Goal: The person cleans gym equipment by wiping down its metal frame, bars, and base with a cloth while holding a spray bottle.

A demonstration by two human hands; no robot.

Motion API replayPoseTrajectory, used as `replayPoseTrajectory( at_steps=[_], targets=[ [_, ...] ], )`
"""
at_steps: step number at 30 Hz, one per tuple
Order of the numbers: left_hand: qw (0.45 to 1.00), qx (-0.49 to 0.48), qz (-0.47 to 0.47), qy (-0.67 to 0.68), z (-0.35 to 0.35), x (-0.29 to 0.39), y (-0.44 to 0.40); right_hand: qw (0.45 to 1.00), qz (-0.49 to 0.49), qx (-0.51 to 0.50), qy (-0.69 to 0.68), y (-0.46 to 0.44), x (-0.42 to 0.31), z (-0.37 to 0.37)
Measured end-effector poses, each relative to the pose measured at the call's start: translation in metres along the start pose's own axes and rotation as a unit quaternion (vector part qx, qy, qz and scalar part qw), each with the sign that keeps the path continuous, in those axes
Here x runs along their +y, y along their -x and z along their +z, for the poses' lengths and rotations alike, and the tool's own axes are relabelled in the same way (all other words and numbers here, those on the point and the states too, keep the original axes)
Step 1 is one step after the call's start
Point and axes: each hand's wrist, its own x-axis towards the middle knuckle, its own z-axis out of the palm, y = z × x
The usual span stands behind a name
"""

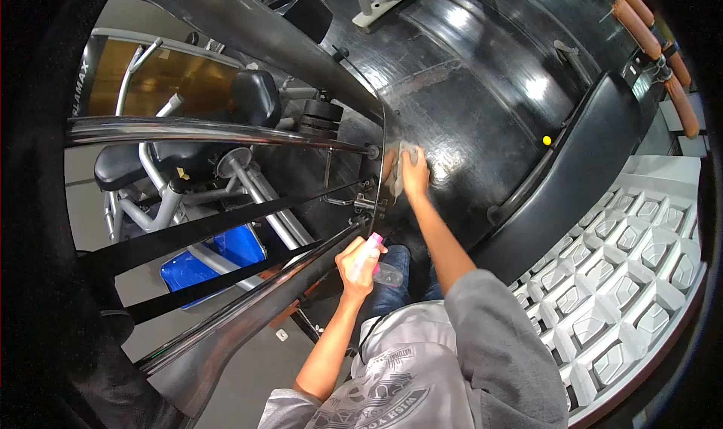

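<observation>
My left hand [358,267] is wrapped round a clear spray bottle [387,275] with a pink nozzle [374,241], held in front of my lap. Farther forward, my right hand [414,171] presses a greyish cloth [399,174] against the side of a dark, shiny machine panel [383,177]. The panel stands upright between my two hands, and a reflection of the fingers shows on it.
Gym machines with metal bars [218,133], black straps and a black seat [256,98] stand left. A blue plastic item [218,263] lies beneath them. Right are a long black padded bench [580,165], a yellow ball-like spot [547,140] and a white patterned wall [633,278].
</observation>
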Motion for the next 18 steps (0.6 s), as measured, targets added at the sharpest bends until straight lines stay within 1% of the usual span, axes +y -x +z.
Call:
replayPoseTrajectory(
  at_steps=[2, 3, 4, 5, 6, 7, 9, 11, 12, 13, 15, 18],
  targets=[
    [1.000, 0.002, 0.004, 0.001, 0.001, -0.003, 0.000, 0.998, -0.056, 0.030, -0.021, 0.043, 0.011, -0.005],
    [1.000, 0.004, 0.007, 0.001, 0.001, -0.004, 0.001, 0.997, -0.054, 0.005, -0.046, 0.065, 0.019, -0.010],
    [1.000, 0.005, 0.007, 0.002, 0.001, -0.003, 0.001, 0.997, -0.017, -0.046, -0.056, 0.086, 0.028, -0.017],
    [1.000, -0.001, -0.012, -0.005, 0.001, -0.002, 0.002, 0.996, -0.020, -0.064, -0.052, 0.105, 0.042, -0.019],
    [0.999, -0.006, -0.031, -0.012, 0.000, -0.002, 0.002, 0.995, 0.010, -0.085, -0.053, 0.119, 0.056, -0.018],
    [0.999, -0.004, -0.030, -0.011, 0.000, -0.003, 0.002, 0.991, 0.036, -0.117, -0.061, 0.124, 0.064, -0.020],
    [1.000, -0.002, -0.017, -0.007, 0.001, -0.005, 0.002, 0.991, 0.022, -0.133, 0.008, 0.106, 0.076, -0.018],
    [1.000, 0.001, -0.019, -0.004, 0.001, -0.001, 0.001, 0.993, 0.025, -0.100, 0.054, 0.074, 0.076, -0.008],
    [1.000, 0.001, -0.023, -0.003, 0.001, 0.000, 0.000, 0.990, 0.057, -0.093, 0.085, 0.052, 0.076, 0.000],
    [1.000, 0.003, -0.020, -0.002, 0.001, 0.001, 0.000, 0.995, 0.040, -0.065, 0.072, 0.036, 0.067, 0.003],
    [1.000, 0.004, -0.017, -0.005, 0.002, 0.000, -0.001, 0.997, 0.017, -0.041, 0.070, 0.007, 0.041, 0.005],
    [1.000, 0.009, -0.012, 0.000, 0.002, -0.001, 0.000, 0.998, -0.030, -0.037, 0.045, 0.000, -0.008, -0.009]
  ],
)
